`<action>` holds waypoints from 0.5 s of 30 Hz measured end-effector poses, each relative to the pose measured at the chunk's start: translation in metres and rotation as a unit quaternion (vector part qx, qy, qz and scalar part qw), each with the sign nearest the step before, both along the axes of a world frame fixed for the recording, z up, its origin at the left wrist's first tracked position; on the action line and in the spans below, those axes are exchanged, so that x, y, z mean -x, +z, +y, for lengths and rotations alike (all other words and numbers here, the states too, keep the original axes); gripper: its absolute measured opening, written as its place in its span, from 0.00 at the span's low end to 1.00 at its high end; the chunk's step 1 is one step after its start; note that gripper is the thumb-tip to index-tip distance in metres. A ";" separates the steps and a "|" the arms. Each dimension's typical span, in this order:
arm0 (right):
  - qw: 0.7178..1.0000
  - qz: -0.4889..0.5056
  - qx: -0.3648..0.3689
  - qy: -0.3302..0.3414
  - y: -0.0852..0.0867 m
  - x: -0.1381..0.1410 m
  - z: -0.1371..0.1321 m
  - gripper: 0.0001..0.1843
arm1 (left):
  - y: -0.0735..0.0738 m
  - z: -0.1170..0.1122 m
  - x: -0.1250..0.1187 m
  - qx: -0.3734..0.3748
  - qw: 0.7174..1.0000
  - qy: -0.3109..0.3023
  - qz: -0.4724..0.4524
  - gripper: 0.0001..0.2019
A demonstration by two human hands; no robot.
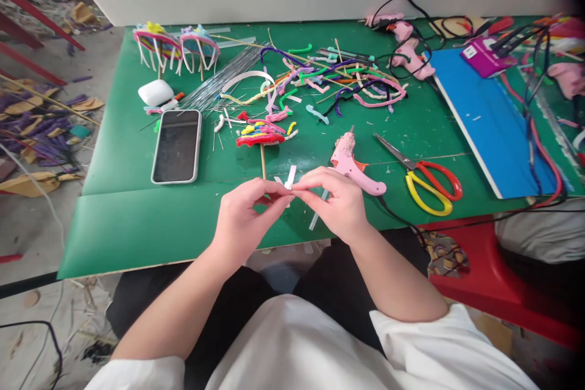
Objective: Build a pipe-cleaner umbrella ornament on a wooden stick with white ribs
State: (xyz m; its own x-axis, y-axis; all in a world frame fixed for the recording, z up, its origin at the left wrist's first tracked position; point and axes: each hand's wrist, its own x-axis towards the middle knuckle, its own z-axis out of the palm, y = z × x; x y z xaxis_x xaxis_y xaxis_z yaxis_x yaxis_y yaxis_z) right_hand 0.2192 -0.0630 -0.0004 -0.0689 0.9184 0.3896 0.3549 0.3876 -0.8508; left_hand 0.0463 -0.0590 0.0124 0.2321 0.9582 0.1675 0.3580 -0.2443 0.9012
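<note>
Left hand [242,219] and right hand [340,204] pinch a white strip [290,175] at centre; two finished ornaments [176,42] stand upper left, pipe cleaners [338,79] lie unused.

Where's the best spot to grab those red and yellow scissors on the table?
Probably the looped handles, coming from the near right. The scissors lie flat on the green table, blades pointing away and left toward the pink glue gun, handles toward the table's near edge.

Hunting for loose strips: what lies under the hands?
The left hand and right hand pinch one white strip. Beneath the right hand a second strip pokes out over the green table; its upper end is hidden by that hand.
</note>
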 end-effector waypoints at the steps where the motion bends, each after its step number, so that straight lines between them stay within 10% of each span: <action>1: 1.000 -0.005 -0.012 0.007 0.001 0.000 0.000 0.04 | -0.001 0.001 0.001 0.026 1.000 -0.011 -0.008 0.01; 10: 0.991 0.067 0.081 0.082 0.005 0.004 -0.005 0.04 | 0.008 0.009 0.009 0.146 0.973 -0.157 -0.086 0.05; 15: 0.987 0.038 0.118 -0.100 0.002 -0.036 -0.016 0.03 | 0.002 0.013 0.020 0.170 0.972 -0.114 -0.119 0.08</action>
